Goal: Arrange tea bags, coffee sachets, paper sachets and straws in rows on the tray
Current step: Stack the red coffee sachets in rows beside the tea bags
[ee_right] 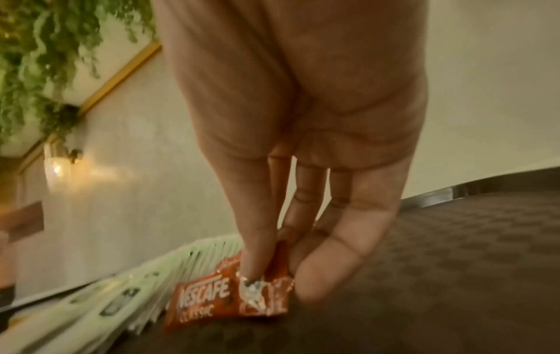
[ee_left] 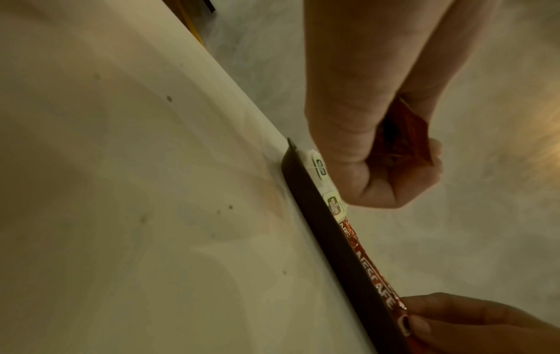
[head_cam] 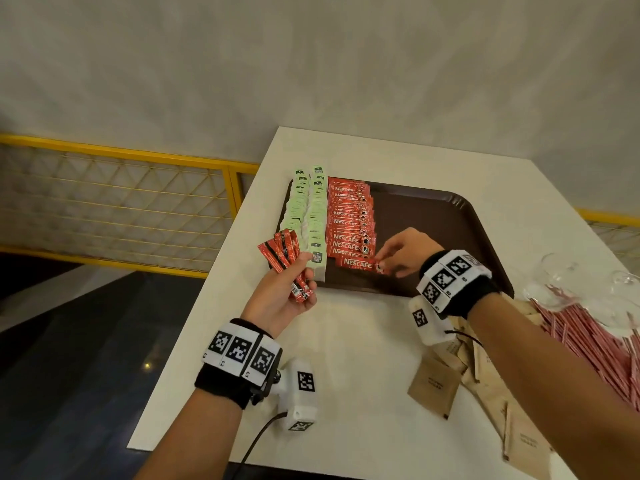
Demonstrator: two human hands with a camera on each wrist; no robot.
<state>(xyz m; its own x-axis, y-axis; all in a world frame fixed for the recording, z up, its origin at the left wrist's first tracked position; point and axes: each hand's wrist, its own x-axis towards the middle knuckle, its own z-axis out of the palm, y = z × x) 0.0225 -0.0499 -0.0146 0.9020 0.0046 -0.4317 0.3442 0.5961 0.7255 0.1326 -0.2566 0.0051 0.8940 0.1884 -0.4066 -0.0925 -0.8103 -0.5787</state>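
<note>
On the brown tray (head_cam: 433, 216), which lies toward the far edge of the white tabletop (head_cam: 346, 358), two rows of green tea bags (head_cam: 308, 216) are laid along the tray's left side, and a row of red coffee sachets (head_cam: 349, 223) is laid just beside them. That row is judged nearly complete: its nearest sachet (head_cam: 358, 264) is being set down close to the tray's near rim, its right end pinched in the grip of the right hand (head_cam: 403, 252) between thumb and fingertips. A few spare coffee sachets (head_cam: 287, 263) are held fanned in the closed grip of the left hand (head_cam: 284, 299), above the tray's near left corner, so a little of this row is probably left to be laid. The right half of the tray is bare. The brown paper sachets (head_cam: 436, 386) and the pink straws (head_cam: 588, 341) lie in loose heaps by the right edge of the tabletop, off the tray; both of those rows are judged not yet begun.

The whole layout and the unsorted heaps are shown only in the head view. In the left wrist view the tray's near rim (ee_left: 333, 239) is seen edge-on, with the tea bag ends and the newest sachet rising just above it, though the spare sachets are mostly hidden inside the fist. In the right wrist view the pinch itself is shown closely: the thumb is pressed on the sachet's printed face, the sachet lies flat on the tray's textured floor, and the tea bags are seen just beyond it.
</note>
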